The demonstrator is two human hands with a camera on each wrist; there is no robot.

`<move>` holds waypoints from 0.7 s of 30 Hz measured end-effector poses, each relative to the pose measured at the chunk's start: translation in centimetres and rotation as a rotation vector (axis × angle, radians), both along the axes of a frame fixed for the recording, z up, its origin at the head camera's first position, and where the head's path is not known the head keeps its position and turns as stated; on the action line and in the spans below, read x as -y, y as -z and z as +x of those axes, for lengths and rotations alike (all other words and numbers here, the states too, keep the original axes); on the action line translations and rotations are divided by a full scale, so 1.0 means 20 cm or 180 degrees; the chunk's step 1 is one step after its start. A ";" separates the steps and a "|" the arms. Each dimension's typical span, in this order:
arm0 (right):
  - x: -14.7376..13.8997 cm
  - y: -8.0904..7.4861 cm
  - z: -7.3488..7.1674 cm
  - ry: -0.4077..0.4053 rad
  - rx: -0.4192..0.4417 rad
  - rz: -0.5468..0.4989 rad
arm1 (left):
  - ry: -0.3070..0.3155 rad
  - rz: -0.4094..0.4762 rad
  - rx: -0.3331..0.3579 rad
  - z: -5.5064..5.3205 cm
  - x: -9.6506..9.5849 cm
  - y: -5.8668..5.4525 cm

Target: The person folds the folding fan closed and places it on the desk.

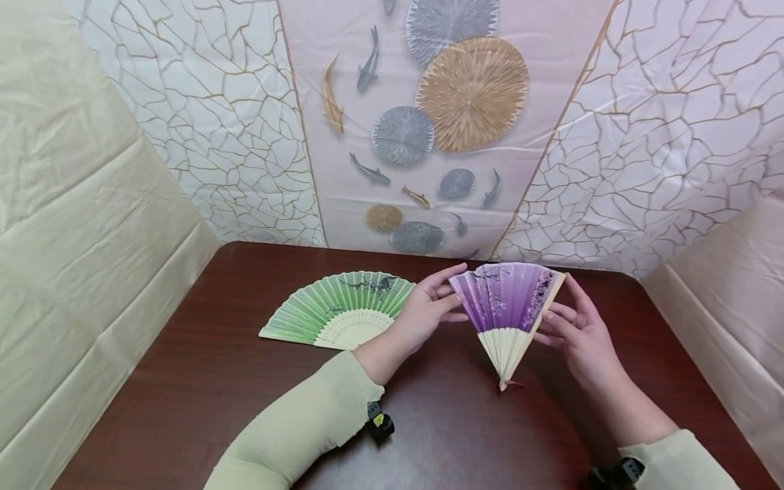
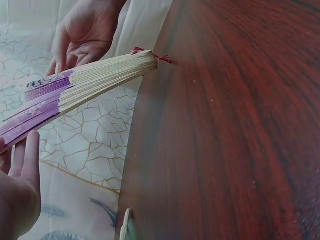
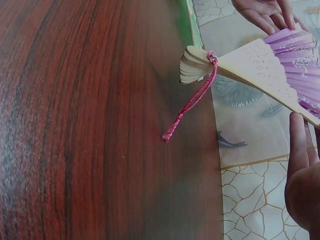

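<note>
Holding the purple folding fan (image 1: 505, 299): both hands are on it, one to each side edge, and it sits toward the far right of the dark wooden table (image 1: 441, 442), part-spread, pleated cloth pointing away, pale ribs narrowing toward the person.
Left hand (image 1: 424, 312): here it is on the left edge, thumb on the front of the violet cloth, fingers reaching behind, a light pinch.
Right hand (image 1: 586, 339): over on the opposite side, thumb against the pale outer guard, fingertips tucked behind it, gripping that edge.
Pivot end: ribs gathered in a tight stack, and a red braided cord (image 3: 189, 106) dangles from it; whether that tip touches the wood, I can't tell.
Fan print: dark branches and pale blossoms running over the purple.
Green folding fan (image 1: 333, 309): spread wide on the table, left of the purple one, its right side hidden behind the left hand and wrist.
Sleeves: pale green on both arms, left (image 1: 300, 422) and right (image 1: 682, 463).
Backdrop: koi and round gold and grey lily pads on a pinkish panel (image 1: 343, 197), flanked by white panels veined in gold.
</note>
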State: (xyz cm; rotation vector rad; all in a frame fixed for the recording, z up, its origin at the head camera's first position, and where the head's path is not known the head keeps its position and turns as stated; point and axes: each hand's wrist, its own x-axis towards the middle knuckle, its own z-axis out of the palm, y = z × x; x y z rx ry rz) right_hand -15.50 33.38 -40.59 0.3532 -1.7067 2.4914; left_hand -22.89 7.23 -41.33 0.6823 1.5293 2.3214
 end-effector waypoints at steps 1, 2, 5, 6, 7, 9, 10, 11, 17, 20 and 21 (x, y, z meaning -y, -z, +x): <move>0.00 0.00 0.00 -0.0008 0.0010 0.0014 | -0.0006 0.0001 0.0016 0.00 0.00 0.00; 0.00 0.00 0.00 -0.0012 0.0022 0.0031 | -0.0010 0.0006 0.0032 0.00 0.00 0.00; 0.00 0.00 0.00 -0.0021 0.0026 0.0098 | -0.0007 0.0001 0.0046 0.01 -0.01 -0.01; 0.00 0.00 0.01 -0.0017 0.0022 0.0121 | 0.0002 -0.0008 0.0035 0.01 -0.02 -0.01; 0.01 0.00 0.00 -0.0023 0.0010 0.0139 | 0.0011 -0.0020 0.0014 0.01 -0.02 -0.01; 0.01 -0.01 -0.01 -0.0048 -0.0010 0.0168 | 0.0035 -0.0023 -0.0006 0.00 -0.01 -0.02; 0.02 -0.01 -0.01 -0.0061 -0.0014 0.0184 | 0.0040 -0.0016 -0.0014 0.00 -0.01 -0.02; 0.02 -0.01 -0.01 -0.0073 -0.0014 0.0191 | 0.0036 -0.0014 -0.0017 0.00 -0.02 -0.02; 0.02 -0.01 -0.01 -0.0114 0.0015 0.0181 | 0.0038 -0.0020 0.0009 0.00 -0.02 -0.01; 0.03 0.00 0.00 -0.0121 0.0024 0.0192 | 0.0057 -0.0036 0.0039 0.00 -0.03 -0.01; 0.03 0.00 0.00 -0.0119 0.0027 0.0202 | 0.0061 -0.0040 0.0048 0.00 -0.03 -0.01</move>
